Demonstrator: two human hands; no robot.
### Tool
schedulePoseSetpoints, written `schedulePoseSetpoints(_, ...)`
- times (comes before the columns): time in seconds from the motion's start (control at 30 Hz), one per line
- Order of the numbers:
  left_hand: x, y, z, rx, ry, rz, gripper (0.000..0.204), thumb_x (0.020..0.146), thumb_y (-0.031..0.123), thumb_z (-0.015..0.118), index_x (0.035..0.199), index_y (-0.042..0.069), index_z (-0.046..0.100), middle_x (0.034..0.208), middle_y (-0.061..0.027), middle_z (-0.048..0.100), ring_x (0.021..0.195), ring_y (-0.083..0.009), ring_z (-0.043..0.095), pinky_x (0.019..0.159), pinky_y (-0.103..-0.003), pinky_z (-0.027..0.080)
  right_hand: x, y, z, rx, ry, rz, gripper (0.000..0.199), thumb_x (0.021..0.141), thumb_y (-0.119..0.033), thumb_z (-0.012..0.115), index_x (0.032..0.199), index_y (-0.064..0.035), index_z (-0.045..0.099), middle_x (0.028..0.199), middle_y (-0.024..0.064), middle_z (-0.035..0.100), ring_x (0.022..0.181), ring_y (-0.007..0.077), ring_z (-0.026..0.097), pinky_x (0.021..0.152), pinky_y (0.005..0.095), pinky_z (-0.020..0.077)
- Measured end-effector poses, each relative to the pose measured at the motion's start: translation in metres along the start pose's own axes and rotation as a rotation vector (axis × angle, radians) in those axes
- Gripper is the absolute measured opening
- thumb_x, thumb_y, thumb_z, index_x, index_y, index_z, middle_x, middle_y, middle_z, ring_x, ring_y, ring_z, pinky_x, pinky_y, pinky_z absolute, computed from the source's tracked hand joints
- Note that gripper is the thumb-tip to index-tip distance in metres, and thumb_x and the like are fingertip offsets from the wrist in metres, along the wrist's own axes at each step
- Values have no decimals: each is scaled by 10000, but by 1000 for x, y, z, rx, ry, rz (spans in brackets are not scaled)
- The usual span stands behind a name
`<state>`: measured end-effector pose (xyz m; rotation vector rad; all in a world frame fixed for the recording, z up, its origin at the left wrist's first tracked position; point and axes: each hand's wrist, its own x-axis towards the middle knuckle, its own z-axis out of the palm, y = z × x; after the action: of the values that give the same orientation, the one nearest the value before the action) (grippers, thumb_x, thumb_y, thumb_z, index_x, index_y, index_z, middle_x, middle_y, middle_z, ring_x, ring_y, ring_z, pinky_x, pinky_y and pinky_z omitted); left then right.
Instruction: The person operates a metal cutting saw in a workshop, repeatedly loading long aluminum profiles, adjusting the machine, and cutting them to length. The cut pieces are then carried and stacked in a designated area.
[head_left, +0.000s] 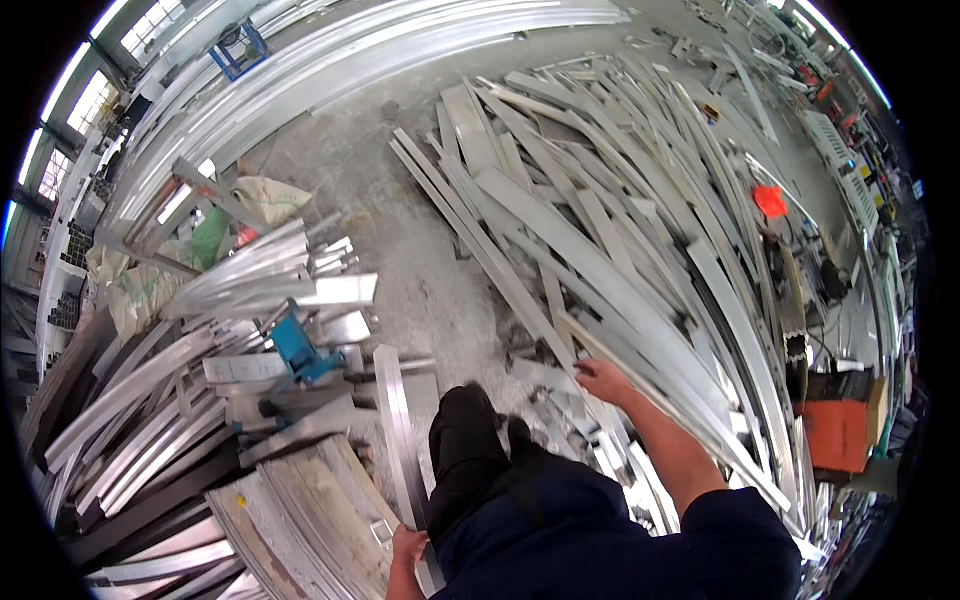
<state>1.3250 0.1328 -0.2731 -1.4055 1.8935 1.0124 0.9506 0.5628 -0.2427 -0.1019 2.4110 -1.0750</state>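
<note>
Low beside my left leg, my left hand (408, 546) is closed around a long silvery metal profile (393, 415). The profile points away from me, its far end near a teal power tool (298, 347) that rests on the left-hand metal pieces. My right hand (604, 381) is out to the right, over the near edge of a large heap of long grey metal strips (570, 235). Its fingers are curled together. Whether they grip one of the strips beneath or some small thing, I cannot make out.
Bundled profiles (150, 430) and a wide grooved panel (300, 520) lie at my left. Woven sacks (140, 295) stand beyond them by a metal frame. Long bars (400, 50) stretch across the back. At right are an orange box (836, 432) and a red-orange piece (769, 201).
</note>
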Motion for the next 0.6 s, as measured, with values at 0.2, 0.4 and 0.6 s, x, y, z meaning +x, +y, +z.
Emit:
schedulePoseSetpoints(0.2, 139, 203, -76, 64, -159, -13, 342, 588, 167, 810, 727, -24, 562, 625, -106, 584, 493, -199, 572, 434, -395, 461, 282, -135, -58, -60, 75, -112, 358, 803, -242, 569, 1116, -76, 615, 922, 156, 666, 832, 318, 639, 763, 389, 508)
schedulePoseSetpoints(0.4, 308, 420, -181, 74, -215, -213, 404, 629, 220, 771, 850, -71, 602, 740, -171, 639, 641, -299, 636, 563, -409, 495, 396, -62, -64, -519, -335, 446, 321, 777, -318, 592, 1009, -107, 661, 823, 113, 683, 750, 224, 672, 628, 371, 549)
schedulePoseSetpoints(0.6, 388, 667, -329, 134, -59, 135, 382, 543, 122, 831, 782, -67, 602, 693, -150, 631, 546, -257, 610, 438, -421, 453, 490, -158, -51, 261, -339, 817, 378, 805, -261, 623, 1157, -124, 613, 960, 65, 658, 797, 204, 648, 684, 400, 563)
